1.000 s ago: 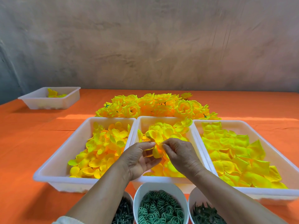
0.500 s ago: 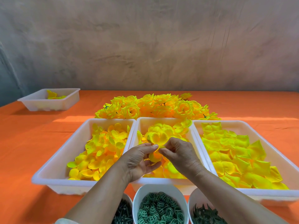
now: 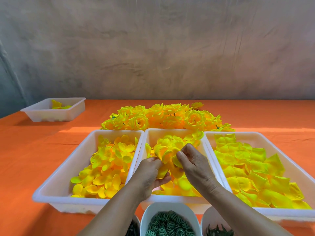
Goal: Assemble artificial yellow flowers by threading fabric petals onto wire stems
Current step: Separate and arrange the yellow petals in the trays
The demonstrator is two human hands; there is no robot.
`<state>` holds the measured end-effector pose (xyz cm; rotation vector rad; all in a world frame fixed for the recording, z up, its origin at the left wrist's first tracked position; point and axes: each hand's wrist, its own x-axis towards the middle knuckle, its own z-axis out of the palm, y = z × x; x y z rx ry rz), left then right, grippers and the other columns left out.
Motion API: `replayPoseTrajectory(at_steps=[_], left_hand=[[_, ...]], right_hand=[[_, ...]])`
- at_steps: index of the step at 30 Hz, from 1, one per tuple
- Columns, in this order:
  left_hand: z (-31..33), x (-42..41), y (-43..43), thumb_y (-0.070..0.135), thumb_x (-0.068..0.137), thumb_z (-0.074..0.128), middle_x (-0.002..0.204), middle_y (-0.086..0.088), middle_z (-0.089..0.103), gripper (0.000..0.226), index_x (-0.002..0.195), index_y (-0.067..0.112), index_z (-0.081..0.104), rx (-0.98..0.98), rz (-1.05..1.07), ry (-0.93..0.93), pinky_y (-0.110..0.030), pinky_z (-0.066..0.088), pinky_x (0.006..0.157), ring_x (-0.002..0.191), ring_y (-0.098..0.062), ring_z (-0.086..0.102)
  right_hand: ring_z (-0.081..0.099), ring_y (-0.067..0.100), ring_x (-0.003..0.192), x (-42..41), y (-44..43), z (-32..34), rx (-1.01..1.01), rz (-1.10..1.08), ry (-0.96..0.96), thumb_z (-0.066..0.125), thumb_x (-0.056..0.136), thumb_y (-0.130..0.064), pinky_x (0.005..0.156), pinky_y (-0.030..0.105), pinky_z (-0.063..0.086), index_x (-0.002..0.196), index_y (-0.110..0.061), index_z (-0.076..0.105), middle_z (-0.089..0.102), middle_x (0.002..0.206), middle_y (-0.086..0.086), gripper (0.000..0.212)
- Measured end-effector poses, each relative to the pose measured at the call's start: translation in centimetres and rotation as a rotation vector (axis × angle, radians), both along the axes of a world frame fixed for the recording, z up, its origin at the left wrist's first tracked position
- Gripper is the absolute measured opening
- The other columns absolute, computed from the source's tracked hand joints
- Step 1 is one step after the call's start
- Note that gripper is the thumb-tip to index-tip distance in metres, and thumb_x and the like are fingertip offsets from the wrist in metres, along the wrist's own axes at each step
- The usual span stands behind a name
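Both hands work over the middle white tray (image 3: 173, 132), which holds loose yellow fabric petals. My left hand (image 3: 150, 176) curls round a small yellow petal cluster (image 3: 162, 172), thumb underneath. My right hand (image 3: 194, 164) pinches a yellow petal (image 3: 177, 161) just right of that cluster. The stem inside the cluster is hidden by the fingers. A pile of finished yellow flowers (image 3: 163, 116) lies behind the trays.
A left tray (image 3: 56, 186) holds small round petals and a right tray (image 3: 259, 135) holds larger petals. Three white cups stand at the near edge: green ring pieces (image 3: 168, 223) in the middle, dark green parts either side. A small tray (image 3: 51, 113) sits far left on the orange tablecloth (image 3: 34, 150).
My hands stayed over the middle tray. The right hand lifted a little and drew a petal away from the pile toward the cluster in the left hand.
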<state>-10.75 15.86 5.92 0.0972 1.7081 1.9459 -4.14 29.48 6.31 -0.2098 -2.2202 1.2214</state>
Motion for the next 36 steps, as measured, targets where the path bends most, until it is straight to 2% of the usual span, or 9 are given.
replayPoseTrajectory(at_steps=[4, 8, 12, 16, 22, 24, 26, 30, 36], left_hand=[[-0.4, 0.1, 0.6, 0.008, 0.098, 0.048, 0.078, -0.009, 0.064, 0.022, 0.09, 0.013, 0.068, -0.124, 0.084, 0.093, -0.028, 0.057, 0.059, 0.068, -0.019, 0.062], [-0.6, -0.1, 0.6, 0.008, 0.1, 0.043, 0.079, -0.012, 0.063, 0.023, 0.096, 0.008, 0.066, -0.164, 0.177, 0.068, -0.027, 0.056, 0.055, 0.068, -0.02, 0.062], [-0.6, 0.0, 0.6, 0.008, 0.101, 0.043, 0.084, -0.015, 0.064, 0.022, 0.104, 0.008, 0.065, -0.171, 0.193, 0.054, -0.03, 0.059, 0.057, 0.07, -0.021, 0.065], [-0.4, 0.1, 0.5, 0.006, 0.1, 0.045, 0.083, -0.016, 0.066, 0.02, 0.1, 0.01, 0.065, -0.16, 0.196, 0.052, -0.033, 0.062, 0.064, 0.069, -0.023, 0.068], [-0.4, 0.2, 0.3, 0.001, 0.094, 0.049, 0.085, -0.017, 0.07, 0.02, 0.099, 0.009, 0.066, -0.119, 0.15, 0.056, -0.032, 0.06, 0.061, 0.077, -0.027, 0.07], [-0.3, 0.2, 0.2, 0.0, 0.093, 0.05, 0.09, -0.018, 0.071, 0.021, 0.099, 0.011, 0.067, -0.119, 0.139, 0.064, -0.032, 0.06, 0.061, 0.08, -0.029, 0.072], [-0.3, 0.3, 0.2, 0.0, 0.092, 0.051, 0.094, -0.018, 0.071, 0.022, 0.1, 0.013, 0.066, -0.124, 0.131, 0.075, -0.031, 0.06, 0.061, 0.081, -0.029, 0.073], [-0.5, 0.2, 0.2, -0.001, 0.092, 0.05, 0.101, -0.017, 0.07, 0.027, 0.108, 0.014, 0.065, -0.104, 0.125, 0.09, -0.033, 0.061, 0.064, 0.085, -0.029, 0.072], [-0.4, 0.0, 0.1, -0.008, 0.086, 0.049, 0.105, -0.021, 0.068, 0.032, 0.107, 0.006, 0.067, -0.004, 0.095, 0.06, -0.033, 0.059, 0.065, 0.09, -0.032, 0.068]], right_hand=[[0.063, 0.024, 0.06, 0.1, -0.1, 0.3, -0.063, -0.042, 0.017, 0.054, 0.096, -0.024, 0.054, 0.042, 0.051, 0.073, -0.018, 0.048, 0.062, 0.066, 0.009, 0.025], [0.065, 0.017, 0.05, 0.1, 0.3, 0.5, -0.27, -0.077, 0.084, 0.05, 0.097, -0.011, 0.038, 0.03, 0.047, 0.074, -0.01, 0.047, 0.062, 0.064, 0.009, 0.023], [0.064, 0.013, 0.05, 0.0, 1.3, 1.0, -0.499, -0.127, 0.165, 0.048, 0.098, -0.007, 0.035, 0.031, 0.047, 0.075, -0.006, 0.047, 0.057, 0.069, 0.009, 0.022], [0.067, 0.018, 0.053, -0.5, 1.7, 2.0, -0.523, -0.157, 0.228, 0.049, 0.1, -0.015, 0.037, 0.035, 0.052, 0.087, -0.003, 0.05, 0.062, 0.079, 0.012, 0.018], [0.069, 0.016, 0.06, -2.4, 2.9, 4.2, -0.29, -0.294, 0.265, 0.052, 0.099, -0.024, 0.051, 0.04, 0.058, 0.078, -0.021, 0.047, 0.059, 0.073, -0.001, 0.022], [0.07, 0.03, 0.072, -3.2, 3.0, 4.2, -0.159, -0.313, 0.184, 0.052, 0.098, -0.031, 0.057, 0.041, 0.055, 0.085, -0.02, 0.049, 0.062, 0.076, 0.004, 0.018], [0.064, 0.038, 0.092, -4.0, 3.2, 3.7, 0.008, -0.282, -0.037, 0.053, 0.096, -0.04, 0.069, 0.035, 0.045, 0.105, -0.016, 0.052, 0.066, 0.094, 0.013, 0.025], [0.045, 0.026, 0.13, -3.9, 2.3, 2.0, 0.359, -0.107, -0.376, 0.055, 0.094, -0.046, 0.1, 0.031, 0.036, 0.139, -0.016, 0.043, 0.051, 0.141, 0.007, 0.055], [0.053, 0.014, 0.1, -0.8, 0.0, 1.4, 0.485, 0.088, -0.196, 0.062, 0.089, -0.043, 0.084, 0.029, 0.041, 0.1, -0.03, 0.069, 0.055, 0.097, -0.01, 0.019]])
